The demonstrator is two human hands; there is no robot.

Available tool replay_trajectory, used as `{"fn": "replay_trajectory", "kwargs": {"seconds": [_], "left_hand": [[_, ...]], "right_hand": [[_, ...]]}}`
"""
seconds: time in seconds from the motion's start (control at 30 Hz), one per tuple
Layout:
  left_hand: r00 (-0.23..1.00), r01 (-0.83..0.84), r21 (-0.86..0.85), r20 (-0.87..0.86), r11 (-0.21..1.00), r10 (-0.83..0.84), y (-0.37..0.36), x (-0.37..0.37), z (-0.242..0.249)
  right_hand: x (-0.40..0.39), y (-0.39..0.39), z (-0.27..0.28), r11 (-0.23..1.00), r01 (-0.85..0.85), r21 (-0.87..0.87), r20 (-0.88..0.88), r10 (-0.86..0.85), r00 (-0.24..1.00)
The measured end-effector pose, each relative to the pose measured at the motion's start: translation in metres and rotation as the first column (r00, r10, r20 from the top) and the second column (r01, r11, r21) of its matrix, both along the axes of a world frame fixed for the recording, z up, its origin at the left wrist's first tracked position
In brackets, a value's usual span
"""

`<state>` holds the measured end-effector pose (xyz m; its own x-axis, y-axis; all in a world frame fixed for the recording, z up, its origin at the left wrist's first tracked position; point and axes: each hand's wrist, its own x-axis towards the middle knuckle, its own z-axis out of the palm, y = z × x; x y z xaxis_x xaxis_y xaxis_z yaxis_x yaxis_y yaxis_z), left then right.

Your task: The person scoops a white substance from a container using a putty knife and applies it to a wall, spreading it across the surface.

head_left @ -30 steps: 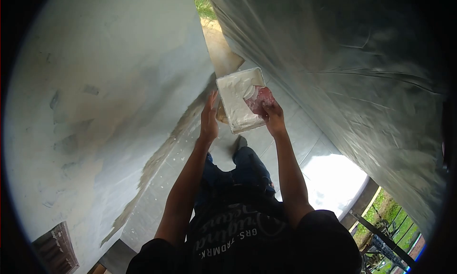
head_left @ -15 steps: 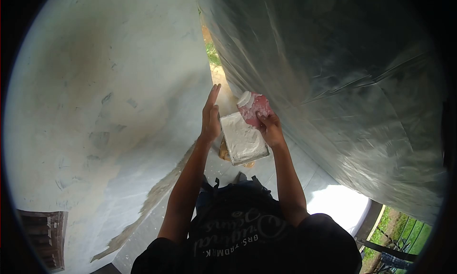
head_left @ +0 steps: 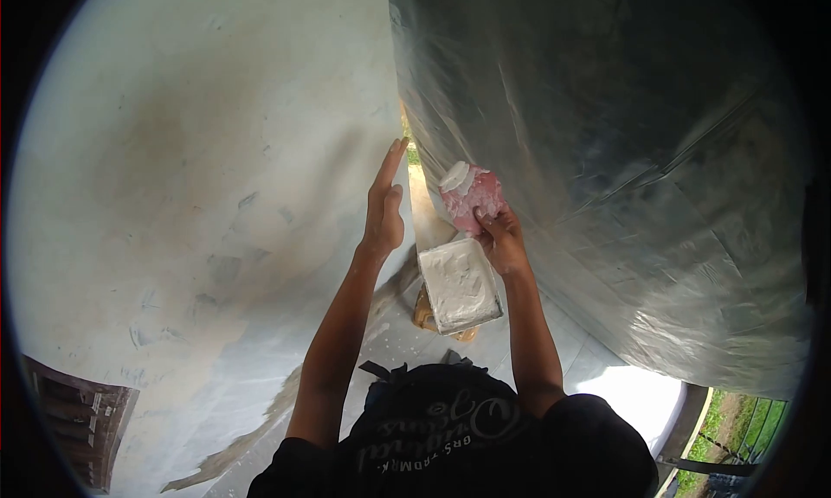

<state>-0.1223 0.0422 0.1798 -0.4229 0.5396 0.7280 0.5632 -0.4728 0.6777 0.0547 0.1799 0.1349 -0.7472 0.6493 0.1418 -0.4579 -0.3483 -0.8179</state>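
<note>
In my right hand (head_left: pixel 505 241) is a flat pink putty spreader (head_left: pixel 479 205), smeared white, with a thick white lump along its upper left edge. My left hand (head_left: pixel 385 202) is raised beside the pale wall (head_left: pixel 173 178), fingers straight and together, thumb along the palm side, holding nothing. Below and between the hands, a rectangular tray (head_left: pixel 441 330) holds white putty (head_left: pixel 459 283) with a ridged surface. The tray rests over a yellowish stool or box (head_left: pixel 426 312), mostly hidden under it.
A large sheet of translucent plastic (head_left: pixel 623 178) hangs along the right side. Grey floor tiles (head_left: pixel 554 342) run below, spotted with white. A dark wooden vent or window frame (head_left: pixel 82 420) sits low in the wall at left. Railings and grass (head_left: pixel 736 429) show at lower right.
The view has shifted, so the tray appears lower and farther right. The spreader has moved up off the tray, and my left hand is slightly higher.
</note>
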Motion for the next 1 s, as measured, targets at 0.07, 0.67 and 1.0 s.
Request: {"fn": "replay_trajectory", "kwargs": {"seconds": [0.07, 0.67, 1.0], "left_hand": [[0.999, -0.005, -0.005, -0.049, 1.000, 0.004, -0.016, -0.006, 0.019], [0.840, -0.112, 0.182, -0.508, 0.977, 0.191, -0.131, -0.096, 0.213], [0.667, -0.186, 0.333, -0.648, 0.924, 0.368, -0.155, -0.114, 0.303]], "right_hand": [[-0.010, -0.012, 0.009, 1.000, 0.004, 0.022, -0.037, -0.004, 0.999], [-0.123, -0.116, 0.174, 0.981, -0.021, 0.194, -0.399, 0.099, 0.912], [-0.153, -0.100, 0.256, 0.949, -0.021, 0.315, -0.444, 0.167, 0.880]]}}
